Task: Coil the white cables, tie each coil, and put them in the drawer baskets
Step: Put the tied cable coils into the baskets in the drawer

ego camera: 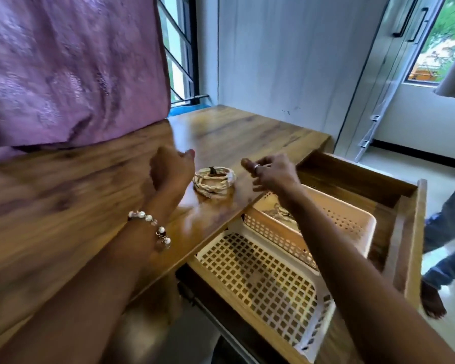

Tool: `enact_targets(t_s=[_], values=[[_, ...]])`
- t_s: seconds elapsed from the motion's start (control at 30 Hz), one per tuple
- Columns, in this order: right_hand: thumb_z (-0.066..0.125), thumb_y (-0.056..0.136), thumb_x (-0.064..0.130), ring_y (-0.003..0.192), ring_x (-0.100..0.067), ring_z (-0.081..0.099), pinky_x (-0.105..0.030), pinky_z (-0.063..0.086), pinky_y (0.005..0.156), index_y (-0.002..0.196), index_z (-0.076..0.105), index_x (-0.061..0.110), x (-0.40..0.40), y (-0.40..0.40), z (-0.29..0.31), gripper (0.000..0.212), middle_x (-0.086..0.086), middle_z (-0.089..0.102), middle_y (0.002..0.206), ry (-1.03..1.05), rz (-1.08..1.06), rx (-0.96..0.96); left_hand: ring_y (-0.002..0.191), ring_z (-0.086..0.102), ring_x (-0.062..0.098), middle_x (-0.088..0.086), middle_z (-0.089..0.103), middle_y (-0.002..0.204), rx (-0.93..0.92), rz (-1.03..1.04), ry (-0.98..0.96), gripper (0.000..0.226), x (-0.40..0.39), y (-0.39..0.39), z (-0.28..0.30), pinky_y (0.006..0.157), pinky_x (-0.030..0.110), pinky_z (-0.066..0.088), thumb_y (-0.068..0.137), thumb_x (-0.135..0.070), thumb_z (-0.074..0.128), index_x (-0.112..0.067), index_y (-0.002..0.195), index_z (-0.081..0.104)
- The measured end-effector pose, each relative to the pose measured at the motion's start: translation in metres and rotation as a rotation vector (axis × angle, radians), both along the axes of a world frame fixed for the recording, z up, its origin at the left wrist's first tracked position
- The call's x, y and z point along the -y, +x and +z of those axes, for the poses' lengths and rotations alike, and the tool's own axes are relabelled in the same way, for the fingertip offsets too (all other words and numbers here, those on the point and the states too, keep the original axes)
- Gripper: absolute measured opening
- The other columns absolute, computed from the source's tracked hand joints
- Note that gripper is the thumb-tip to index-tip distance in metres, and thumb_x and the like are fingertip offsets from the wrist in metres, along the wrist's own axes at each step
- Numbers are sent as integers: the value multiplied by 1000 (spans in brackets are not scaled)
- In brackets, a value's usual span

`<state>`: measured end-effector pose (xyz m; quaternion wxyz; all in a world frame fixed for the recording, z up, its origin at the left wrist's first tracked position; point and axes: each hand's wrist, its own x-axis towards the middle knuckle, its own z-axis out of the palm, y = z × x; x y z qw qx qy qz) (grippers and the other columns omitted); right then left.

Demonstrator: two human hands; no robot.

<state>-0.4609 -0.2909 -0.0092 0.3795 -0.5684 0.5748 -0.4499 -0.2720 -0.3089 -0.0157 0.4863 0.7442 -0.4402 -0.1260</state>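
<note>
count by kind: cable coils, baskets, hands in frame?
Cable coils: 2, one tied coil on the desk, one coil in the peach basket, partly hidden by the arm
Baskets in the drawer: 2, peach basket, white basket
Hands: 2, left hand, right hand
Total: 6

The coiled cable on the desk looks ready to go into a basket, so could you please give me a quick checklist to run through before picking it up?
1. Coiled cable tied: ok, a dark tie crosses its far side.
2. Coil free to lift: ok, it lies alone on the desk, neither hand touching it.
3. Left hand free: cannot tell, fingers curled and blurred.
4. Right hand free: cannot tell, fingers curled, nothing clearly held.
5. Drawer open: ok.
6. Basket room: ok, the white basket looks empty; the peach basket already holds something.
</note>
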Motion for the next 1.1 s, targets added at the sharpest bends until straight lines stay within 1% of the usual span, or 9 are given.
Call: enact_targets(t_s=[0.07,0.13,0.2,0.3,0.4,0.47,0.63,0.87,1.1], values=[[70,83,42,69,-29,66,-45,60,64,94,63,-5,0,19,-2,48,-17,64,81,73,4,-47,79,68,34,19,68,102,-38,-44,183,49,0,8,-9,69,43,58,80,-46,66,-3,104,63],[70,81,46,73,-33,69,-51,58,70,87,62,-5,0,34,-5,52,-14,66,79,91,-10,-80,54,64,29,22,68,96,-208,-109,200,48,-3,8,-13,51,38,56,81,-40,70,1,102,60],[70,79,49,79,-32,69,-50,56,77,80,62,2,2,43,-12,48,-17,70,84,88,-31,-118,52,66,28,23,69,91,-286,-117,167,44,-4,5,-16,45,34,52,79,-34,72,4,98,62],[73,80,38,86,-31,68,-51,55,81,78,61,7,-1,49,-18,33,-18,70,90,94,-32,-90,64,70,30,17,71,86,-349,-88,160,42,-5,1,-20,51,43,58,74,-32,74,4,92,64],[73,82,23,81,-32,68,-51,56,80,87,64,0,-8,42,-17,25,-19,70,92,122,-25,10,34,46,17,11,57,65,-568,-147,162,21,-11,-3,-16,41,24,42,80,-18,71,-1,79,59],[69,85,15,74,-24,61,-39,53,73,92,65,1,-18,32,-12,16,-17,66,92,125,14,77,39,43,14,8,51,60,-697,-213,194,17,-20,-8,-9,42,24,42,86,-9,64,-6,71,56],[58,90,-2,73,-21,57,-29,52,67,104,59,2,-66,-7,-1,15,-15,66,90,109,32,301,57,63,18,13,60,80,-864,-376,158,6,-60,-30,3,50,28,56,86,-1,61,1,92,60],[56,88,-5,82,-27,67,-41,57,82,100,59,-1,-144,-59,-24,13,-20,67,93,317,-48,358,61,68,29,28,65,86,-574,-558,370,21,-114,-65,-23,49,30,58,81,1,70,15,93,61],[58,88,-1,84,-26,67,-41,56,82,92,62,-5,-163,-54,-65,7,-19,67,95,532,30,141,73,66,26,20,59,99,-251,-537,518,24,-130,-86,-55,53,37,59,78,13,66,8,100,58]])
